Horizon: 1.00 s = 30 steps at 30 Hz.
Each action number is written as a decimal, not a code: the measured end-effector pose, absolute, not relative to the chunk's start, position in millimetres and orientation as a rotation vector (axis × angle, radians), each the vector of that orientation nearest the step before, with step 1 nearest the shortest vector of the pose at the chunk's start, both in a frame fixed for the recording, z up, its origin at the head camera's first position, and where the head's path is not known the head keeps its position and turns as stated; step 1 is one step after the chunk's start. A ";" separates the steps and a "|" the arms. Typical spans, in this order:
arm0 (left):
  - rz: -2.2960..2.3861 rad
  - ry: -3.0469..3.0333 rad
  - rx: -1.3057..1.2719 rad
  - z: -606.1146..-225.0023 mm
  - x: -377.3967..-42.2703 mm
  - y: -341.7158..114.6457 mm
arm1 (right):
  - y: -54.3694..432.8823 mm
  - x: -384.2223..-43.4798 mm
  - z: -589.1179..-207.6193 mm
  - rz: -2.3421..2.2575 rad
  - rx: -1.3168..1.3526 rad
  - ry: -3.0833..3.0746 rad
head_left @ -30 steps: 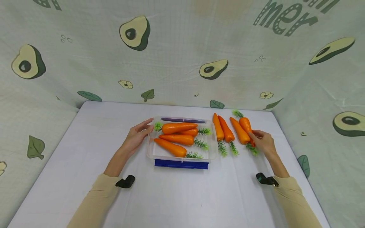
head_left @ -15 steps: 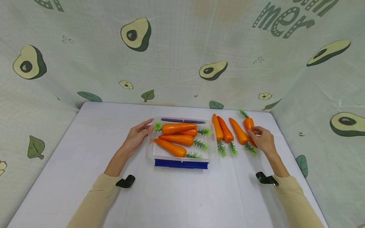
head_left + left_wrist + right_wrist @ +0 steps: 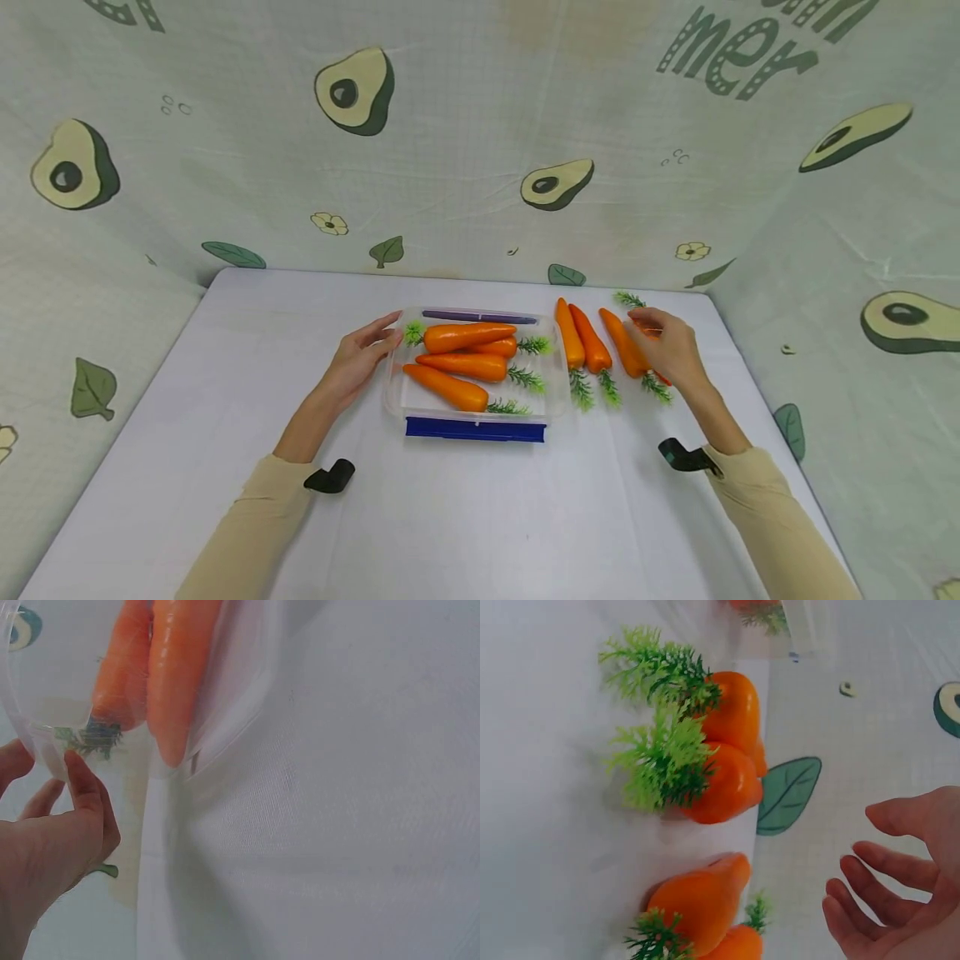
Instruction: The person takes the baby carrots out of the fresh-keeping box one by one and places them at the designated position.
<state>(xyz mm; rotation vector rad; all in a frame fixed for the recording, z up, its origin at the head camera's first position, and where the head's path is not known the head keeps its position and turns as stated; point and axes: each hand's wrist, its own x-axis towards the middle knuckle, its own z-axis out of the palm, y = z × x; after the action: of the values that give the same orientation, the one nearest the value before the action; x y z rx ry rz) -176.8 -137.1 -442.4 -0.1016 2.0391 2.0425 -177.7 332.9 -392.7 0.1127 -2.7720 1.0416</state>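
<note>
- Right hand: fingers parted and loosely bent, grasping nothing. It is poised over the outermost smooth orange carrot with a green frilled top.
- That carrot lies on the white cloth-covered table, partly hidden from me by the hand. Its green tuft points to the far edge, its tip towards the person.
- Condition of that carrot: glossy, tapered, evenly orange where I can see it.
- Beside it, to the left, three matching glossy orange carrots lie with their tufts towards the person. The two nearest the container touch each other; the third sits just beside the outermost one.
- Left hand: thumb and fingers lightly bent, holding the far left corner of the clear plastic rectangular container.
- Container: stands on the table, with a flat blue clip along the near side.
- Contents: four shiny orange carrots, lying roughly crosswise. The farthest has its tuft to the left; the other three have theirs to the right. The second from the far side is partly covered by the farthest.
</note>
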 end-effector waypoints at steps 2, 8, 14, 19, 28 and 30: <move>2.039 2.040 -0.109 -442.8 -177.1 -137.4 | 325.0 -179.2 -388.6 1.056 0.148 -2.777; 2.030 2.044 -0.125 -443.8 -176.7 -138.2 | 299.4 -183.3 -376.4 1.057 0.286 -2.790; 2.029 2.039 -0.143 -444.0 -177.2 -139.4 | 271.5 -185.5 -367.0 1.052 0.480 -2.780; 2.028 2.046 -0.141 -443.2 -177.6 -139.5 | 248.9 -189.5 -362.3 1.019 0.589 -2.823; 2.027 2.044 -0.124 -444.0 -179.2 -137.7 | 213.3 -193.5 -356.7 1.018 0.785 -2.883; 2.033 2.038 -0.126 -444.6 -179.7 -137.6 | 206.2 -194.3 -355.6 1.006 0.817 -2.904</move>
<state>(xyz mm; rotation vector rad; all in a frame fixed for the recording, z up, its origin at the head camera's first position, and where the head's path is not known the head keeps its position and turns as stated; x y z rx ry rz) -179.7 -137.6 -444.6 -0.1256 2.0382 2.0333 -194.3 206.2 -355.6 0.8175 -2.9040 1.0056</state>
